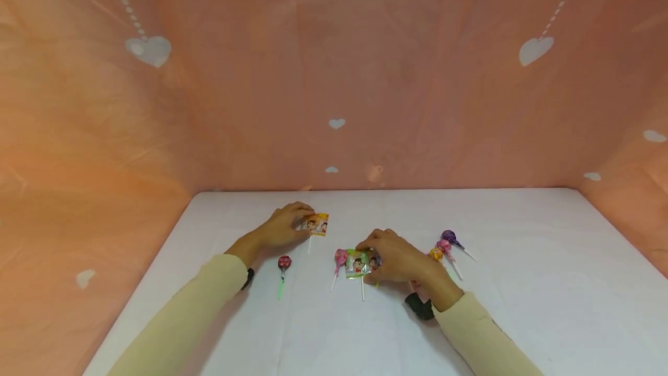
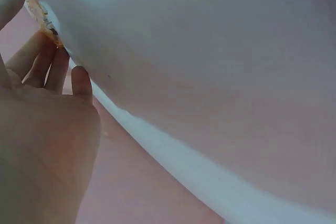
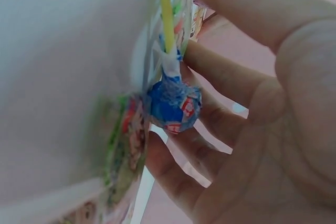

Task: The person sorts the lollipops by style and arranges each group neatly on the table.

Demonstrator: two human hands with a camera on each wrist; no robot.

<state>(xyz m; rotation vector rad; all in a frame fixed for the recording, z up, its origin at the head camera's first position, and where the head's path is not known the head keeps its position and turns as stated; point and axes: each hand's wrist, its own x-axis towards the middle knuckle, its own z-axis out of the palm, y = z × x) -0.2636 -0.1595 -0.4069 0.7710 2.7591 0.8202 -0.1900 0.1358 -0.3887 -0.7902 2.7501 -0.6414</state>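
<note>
At the left, my left hand (image 1: pixel 284 226) pinches a lollipop in a flat orange wrapper (image 1: pixel 320 224), its white stick pointing toward me. The left wrist view shows fingertips at that orange wrapper's edge. Near the middle, my right hand (image 1: pixel 396 257) holds a lollipop in a flat green wrapper (image 1: pixel 356 267) between thumb and fingers. A blue lollipop (image 3: pixel 170 106) with a yellow stick lies close beside these fingers, mostly hidden from the head view. Just left of the green wrapper is a pink lollipop (image 1: pixel 340 257) with a white stick.
A dark red lollipop (image 1: pixel 284 262) with a green stick lies alone below my left hand. Beyond my right wrist are a purple lollipop (image 1: pixel 449 237), a pink one (image 1: pixel 444 245) and a yellow-orange one (image 1: pixel 435 254). The white table (image 1: pixel 522 283) meets an orange-pink cloth backdrop (image 1: pixel 334 74).
</note>
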